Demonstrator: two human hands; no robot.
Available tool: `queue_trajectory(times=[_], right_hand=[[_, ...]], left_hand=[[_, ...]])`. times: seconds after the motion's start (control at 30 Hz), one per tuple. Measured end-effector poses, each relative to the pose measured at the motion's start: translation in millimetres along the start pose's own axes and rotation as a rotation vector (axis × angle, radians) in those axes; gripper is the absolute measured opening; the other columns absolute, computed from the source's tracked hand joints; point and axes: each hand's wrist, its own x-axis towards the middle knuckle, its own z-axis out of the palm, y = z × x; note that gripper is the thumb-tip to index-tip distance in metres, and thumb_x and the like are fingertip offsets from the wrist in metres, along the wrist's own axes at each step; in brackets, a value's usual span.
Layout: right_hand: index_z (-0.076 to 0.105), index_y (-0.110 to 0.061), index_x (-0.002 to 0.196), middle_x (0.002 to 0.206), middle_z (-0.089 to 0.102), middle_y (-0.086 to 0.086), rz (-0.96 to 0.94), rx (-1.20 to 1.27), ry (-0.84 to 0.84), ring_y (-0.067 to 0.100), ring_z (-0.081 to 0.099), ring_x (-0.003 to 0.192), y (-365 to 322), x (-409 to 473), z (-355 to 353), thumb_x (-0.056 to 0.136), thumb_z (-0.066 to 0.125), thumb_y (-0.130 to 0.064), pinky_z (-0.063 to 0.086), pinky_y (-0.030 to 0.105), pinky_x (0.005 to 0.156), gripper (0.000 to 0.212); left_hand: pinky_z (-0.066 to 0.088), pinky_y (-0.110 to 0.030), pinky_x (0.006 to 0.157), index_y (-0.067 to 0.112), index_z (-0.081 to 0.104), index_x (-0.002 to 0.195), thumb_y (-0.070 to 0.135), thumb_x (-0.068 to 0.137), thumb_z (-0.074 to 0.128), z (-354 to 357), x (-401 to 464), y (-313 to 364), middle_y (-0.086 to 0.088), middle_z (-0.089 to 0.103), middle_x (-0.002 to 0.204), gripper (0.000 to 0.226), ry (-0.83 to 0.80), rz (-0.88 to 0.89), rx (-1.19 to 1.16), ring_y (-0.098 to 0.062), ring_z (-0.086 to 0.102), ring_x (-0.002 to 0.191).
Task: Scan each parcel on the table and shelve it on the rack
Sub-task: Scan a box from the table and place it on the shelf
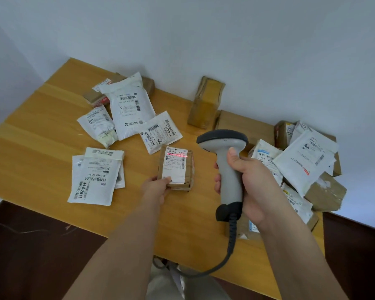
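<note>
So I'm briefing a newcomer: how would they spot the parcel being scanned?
Find the wooden table, then the left hand near its middle. It holds a small brown box, the only parcel with a red scanner line across its label.

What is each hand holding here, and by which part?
The right hand grips the scanner by its handle. The left hand holds the small brown parcel by its near lower corner, on the table.
</note>
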Motion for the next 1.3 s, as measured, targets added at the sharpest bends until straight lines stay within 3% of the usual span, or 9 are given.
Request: queue_trajectory(times=[0.07, 0.13, 0.27, 1.0, 1.3], right_hand=[[0.058, -0.002, 0.109, 0.066, 0.067, 0.005, -0.011, 0.015, -0.011, 0.015, 0.06, 0.051, 1.6, -4.2, 3.0, 0.096, 0.06, -0.028, 0.053, 0.028, 0.051, 0.029], [0.059, -0.001, 0.108, 0.07, 0.066, 0.007, -0.024, 0.027, -0.005, 0.015, 0.059, 0.051, 3.9, -8.4, 5.9, 0.096, 0.06, -0.028, 0.053, 0.028, 0.05, 0.03], [0.059, -0.001, 0.105, 0.079, 0.062, 0.009, -0.049, 0.042, 0.011, 0.015, 0.059, 0.051, 8.4, -16.4, 11.4, 0.094, 0.062, -0.028, 0.053, 0.028, 0.05, 0.03], [0.059, 0.001, 0.107, 0.088, 0.058, 0.011, -0.126, -0.047, -0.057, 0.014, 0.058, 0.052, 20.5, -61.8, 32.5, 0.097, 0.059, -0.027, 0.052, 0.026, 0.05, 0.029], [0.06, -0.003, 0.107, 0.091, 0.061, 0.011, -0.125, -0.099, -0.131, 0.014, 0.06, 0.053, 24.3, -80.2, 15.7, 0.094, 0.061, -0.028, 0.054, 0.027, 0.051, 0.028]], left_hand=[[0.055, -0.036, 0.086, 0.0, 0.038, 0.14, -0.005, 0.085, 0.068, -0.9, -0.2, 0.4, -0.02, 0.055, 0.131, 0.062, -0.018, -0.003, 0.013, -0.03, 0.059, 0.107], [0.055, -0.035, 0.085, 0.0, 0.039, 0.139, -0.005, 0.086, 0.068, -1.8, -0.6, 0.8, -0.02, 0.055, 0.131, 0.061, -0.035, -0.003, 0.024, -0.028, 0.058, 0.102], [0.055, -0.038, 0.09, 0.001, 0.042, 0.136, -0.006, 0.085, 0.068, -4.6, -2.0, 2.1, -0.02, 0.055, 0.131, 0.057, -0.047, -0.017, 0.035, -0.034, 0.058, 0.115], [0.054, -0.041, 0.093, 0.008, 0.041, 0.12, -0.008, 0.085, 0.067, -32.8, -18.6, 8.0, -0.02, 0.054, 0.13, 0.046, -0.063, 0.041, -0.057, -0.035, 0.058, 0.116], [0.057, -0.036, 0.084, 0.009, 0.042, 0.12, -0.004, 0.084, 0.069, -44.5, -47.1, 1.4, -0.019, 0.057, 0.127, 0.047, -0.078, 0.129, -0.112, -0.033, 0.061, 0.109]])
